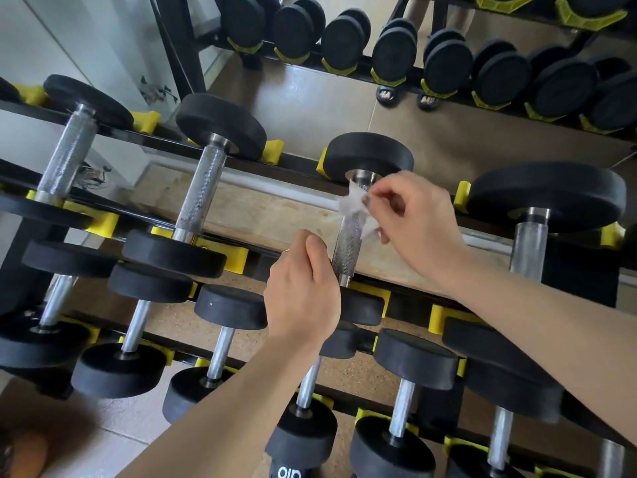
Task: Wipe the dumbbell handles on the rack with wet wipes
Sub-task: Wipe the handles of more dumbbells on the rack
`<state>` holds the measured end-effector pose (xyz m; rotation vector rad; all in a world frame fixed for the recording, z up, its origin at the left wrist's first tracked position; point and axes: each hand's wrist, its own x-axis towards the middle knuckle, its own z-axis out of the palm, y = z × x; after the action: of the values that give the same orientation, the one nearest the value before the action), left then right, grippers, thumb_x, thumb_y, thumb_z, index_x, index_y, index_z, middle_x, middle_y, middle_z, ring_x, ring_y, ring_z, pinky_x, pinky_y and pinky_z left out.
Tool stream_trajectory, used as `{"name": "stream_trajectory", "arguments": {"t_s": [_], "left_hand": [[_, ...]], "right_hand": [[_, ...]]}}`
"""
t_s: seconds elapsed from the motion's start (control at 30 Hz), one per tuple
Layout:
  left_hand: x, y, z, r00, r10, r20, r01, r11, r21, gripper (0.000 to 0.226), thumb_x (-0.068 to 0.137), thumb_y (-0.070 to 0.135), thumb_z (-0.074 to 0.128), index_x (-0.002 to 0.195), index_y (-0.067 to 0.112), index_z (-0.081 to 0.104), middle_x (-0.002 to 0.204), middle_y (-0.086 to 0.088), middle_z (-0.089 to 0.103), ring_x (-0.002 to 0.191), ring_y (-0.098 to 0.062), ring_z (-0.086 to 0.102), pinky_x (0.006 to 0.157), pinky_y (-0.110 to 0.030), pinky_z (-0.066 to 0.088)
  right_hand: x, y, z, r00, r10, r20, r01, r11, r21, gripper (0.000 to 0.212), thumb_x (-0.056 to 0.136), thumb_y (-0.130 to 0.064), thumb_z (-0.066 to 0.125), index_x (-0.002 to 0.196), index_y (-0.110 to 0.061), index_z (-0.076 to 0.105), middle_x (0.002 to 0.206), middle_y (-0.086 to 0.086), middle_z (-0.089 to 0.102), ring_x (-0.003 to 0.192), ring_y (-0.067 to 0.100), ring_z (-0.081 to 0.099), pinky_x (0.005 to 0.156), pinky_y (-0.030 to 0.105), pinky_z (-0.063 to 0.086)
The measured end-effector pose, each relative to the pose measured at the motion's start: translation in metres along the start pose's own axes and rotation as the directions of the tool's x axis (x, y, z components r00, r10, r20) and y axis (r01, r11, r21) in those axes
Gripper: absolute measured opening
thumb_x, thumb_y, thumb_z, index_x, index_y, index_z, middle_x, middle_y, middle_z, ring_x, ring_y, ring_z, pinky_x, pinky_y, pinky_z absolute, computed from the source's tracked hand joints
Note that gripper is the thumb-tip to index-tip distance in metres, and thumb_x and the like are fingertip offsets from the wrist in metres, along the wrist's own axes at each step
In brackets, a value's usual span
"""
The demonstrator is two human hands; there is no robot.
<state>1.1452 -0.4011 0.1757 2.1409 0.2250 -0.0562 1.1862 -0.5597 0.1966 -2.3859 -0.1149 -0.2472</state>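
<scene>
Dumbbell handle [348, 250], knurled steel between round black rubber heads, sits centre on the top rack rail [296, 174]. My right hand [413, 225] pinches a crumpled white wet wipe [355, 208] at the bar's 12 o'clock end; my left hand [303, 294] curls around its 6 o'clock end. Neighbouring dumbbells [203, 191] at 9 and 3 o'clock stand apart.

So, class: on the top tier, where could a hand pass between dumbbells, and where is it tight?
Open gaps lie beside the dumbbell handle being wiped, toward each neighbouring handle. It is crowded at that handle, where the left hand and the right hand with the wipe meet.
</scene>
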Motion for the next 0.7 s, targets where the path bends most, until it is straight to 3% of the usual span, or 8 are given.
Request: {"name": "stream_trajectory", "arguments": {"t_s": [0.03, 0.13, 0.23, 0.27, 0.33, 0.4, 0.6, 0.7], "left_hand": [[0.000, 0.000, 0.000, 1.000, 0.002, -0.003, -0.002, 1.000, -0.001, 0.035, 0.107, 0.029, 0.028, 0.084, 0.021, 0.054, 0.073, 0.004, 0.062, 0.071, -0.017, 0.059, 0.069, -0.053, 0.052], [0.000, 0.000, -0.001, 1.000, 0.005, 0.006, -0.005, 1.000, 0.002, 0.035, 0.107, 0.028, 0.028, 0.085, 0.020, 0.054, 0.073, 0.004, 0.062, 0.072, -0.017, 0.059, 0.068, -0.052, 0.051], [0.000, 0.001, -0.002, 1.000, 0.002, -0.002, -0.002, 1.000, 0.005, 0.034, 0.106, 0.027, 0.029, 0.086, 0.020, 0.055, 0.073, 0.005, 0.060, 0.073, -0.016, 0.058, 0.069, -0.050, 0.051], [0.000, 0.001, -0.001, 1.000, 0.001, -0.003, -0.001, 1.000, 0.001, 0.034, 0.106, 0.027, 0.029, 0.085, 0.020, 0.055, 0.073, 0.005, 0.060, 0.073, -0.016, 0.058, 0.069, -0.050, 0.051], [-0.001, 0.000, -0.001, 1.000, 0.000, -0.003, 0.000, 1.000, -0.005, 0.035, 0.107, 0.028, 0.029, 0.085, 0.020, 0.055, 0.074, 0.004, 0.062, 0.073, -0.017, 0.059, 0.069, -0.051, 0.051], [-0.001, -0.001, -0.001, 1.000, 0.005, -0.008, -0.005, 1.000, -0.009, 0.035, 0.107, 0.028, 0.029, 0.085, 0.019, 0.055, 0.074, 0.004, 0.063, 0.072, -0.018, 0.060, 0.068, -0.051, 0.052], [0.000, -0.001, -0.001, 1.000, 0.007, -0.008, -0.007, 1.000, 0.001, 0.033, 0.106, 0.027, 0.029, 0.085, 0.020, 0.054, 0.069, 0.004, 0.057, 0.068, -0.013, 0.055, 0.064, -0.045, 0.049], [0.000, -0.001, -0.001, 1.000, 0.002, -0.004, -0.002, 1.000, -0.013, 0.034, 0.106, 0.027, 0.030, 0.084, 0.020, 0.055, 0.070, 0.005, 0.060, 0.068, -0.010, 0.055, 0.064, -0.043, 0.049]], "right_hand": [[0.003, -0.002, 0.002, 1.000, -0.022, 0.005, 0.022, 0.999, -0.026, 0.007, 0.094, -0.017, 0.065, 0.089, -0.014, 0.069, 0.083, -0.006, 0.058, 0.068, 0.000, 0.055, 0.067, 0.019, 0.044], [-0.016, -0.002, 0.010, 0.974, -0.074, 0.214, 0.092, 0.993, -0.077, 0.009, 0.095, -0.019, 0.065, 0.089, -0.012, 0.068, 0.086, -0.005, 0.058, 0.071, 0.004, 0.050, 0.067, 0.013, 0.036], [-0.032, -0.001, 0.004, 0.923, -0.111, 0.368, 0.151, 0.985, -0.080, 0.005, 0.093, -0.016, 0.067, 0.092, -0.012, 0.072, 0.086, -0.005, 0.060, 0.071, 0.003, 0.049, 0.068, 0.009, 0.038], [-0.028, -0.002, 0.001, 0.935, -0.102, 0.341, 0.131, 0.990, -0.061, 0.005, 0.093, -0.016, 0.067, 0.092, -0.013, 0.072, 0.085, -0.007, 0.060, 0.070, 0.002, 0.051, 0.068, 0.009, 0.040], [-0.010, -0.002, 0.001, 0.988, -0.028, 0.154, 0.031, 0.999, -0.019, 0.007, 0.095, -0.018, 0.065, 0.092, -0.013, 0.069, 0.086, -0.007, 0.059, 0.069, 0.000, 0.055, 0.068, 0.011, 0.044], [0.003, -0.004, 0.006, 0.999, -0.032, 0.044, 0.034, 0.998, -0.045, 0.008, 0.095, -0.018, 0.064, 0.090, -0.012, 0.068, 0.088, -0.007, 0.056, 0.072, 0.000, 0.053, 0.070, 0.007, 0.039], [-0.022, -0.004, 0.011, 0.924, -0.177, 0.339, 0.212, 0.975, -0.069, 0.004, 0.092, -0.017, 0.067, 0.089, -0.015, 0.067, 0.091, -0.008, 0.052, 0.078, 0.006, 0.049, 0.069, 0.012, 0.037], [0.005, 0.000, 0.005, 0.982, -0.149, 0.119, 0.160, 0.983, -0.086, 0.007, 0.093, -0.017, 0.068, 0.087, -0.013, 0.069, 0.088, -0.005, 0.056, 0.074, 0.004, 0.051, 0.070, 0.015, 0.041]]}}
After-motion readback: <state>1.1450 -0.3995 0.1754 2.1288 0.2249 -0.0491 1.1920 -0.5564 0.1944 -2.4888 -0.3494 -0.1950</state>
